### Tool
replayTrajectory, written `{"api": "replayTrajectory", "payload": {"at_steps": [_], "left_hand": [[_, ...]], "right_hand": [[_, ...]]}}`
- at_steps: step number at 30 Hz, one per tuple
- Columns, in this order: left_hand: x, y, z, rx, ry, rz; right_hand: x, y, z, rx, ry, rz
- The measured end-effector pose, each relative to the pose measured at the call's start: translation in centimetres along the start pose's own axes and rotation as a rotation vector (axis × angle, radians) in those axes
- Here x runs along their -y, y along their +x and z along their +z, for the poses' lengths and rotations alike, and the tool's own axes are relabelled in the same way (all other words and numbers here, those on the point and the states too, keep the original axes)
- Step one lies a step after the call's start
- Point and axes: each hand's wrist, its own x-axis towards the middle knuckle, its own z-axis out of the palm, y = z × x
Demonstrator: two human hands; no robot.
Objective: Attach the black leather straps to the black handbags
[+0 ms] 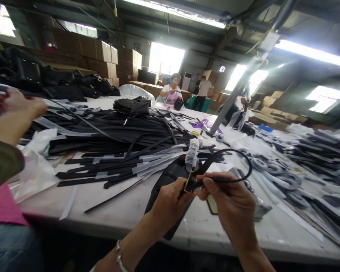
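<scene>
A black handbag (170,175) lies near the table's front edge, partly hidden under my hands. My left hand (172,196) pinches a gold-coloured metal buckle (189,180) beside the bag. With thumb and fingers closed, my right hand (226,200) grips a narrow black strap (248,162), which loops up and round to the right. The strap's end meets the buckle between both hands; whether it is threaded through is hidden by my fingers. Crumpled white wrapping (192,151) covers a part standing up just behind the buckle.
At left a co-worker's hand (22,105) reaches over bundled black straps (116,128). Another black bag (133,105) lies behind them. A grey metal post (229,98) rises from the table (110,211). Rolled straps (283,177) lie right. Two people stand or sit farther back.
</scene>
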Motion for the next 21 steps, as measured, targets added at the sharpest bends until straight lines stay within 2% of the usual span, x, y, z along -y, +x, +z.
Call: {"api": "replayTrajectory", "payload": {"at_steps": [4,8,10,15,19,21], "left_hand": [[-0.1,0.0,-0.2,0.013,0.037,0.038],[-0.1,0.0,0.1,-0.005,0.061,0.113],[0.0,0.0,0.3,-0.018,0.075,0.155],[0.2,-0.1,0.6,-0.103,0.146,0.202],[0.3,-0.3,0.3,-0.178,0.247,0.217],[0.4,-0.4,0.0,-0.157,0.28,0.269]], "right_hand": [[-0.1,0.0,-0.5,0.004,-0.103,-0.052],[-0.2,-0.1,-1.0,-0.008,-0.308,-0.321],[-0.4,-0.1,-1.1,0.035,-0.362,-0.36],[-0.9,0.7,-0.9,0.159,-0.369,-0.153],[-2.0,1.1,-0.8,0.274,-0.013,0.211],[-2.9,0.9,-1.1,0.282,0.172,0.31]]}}
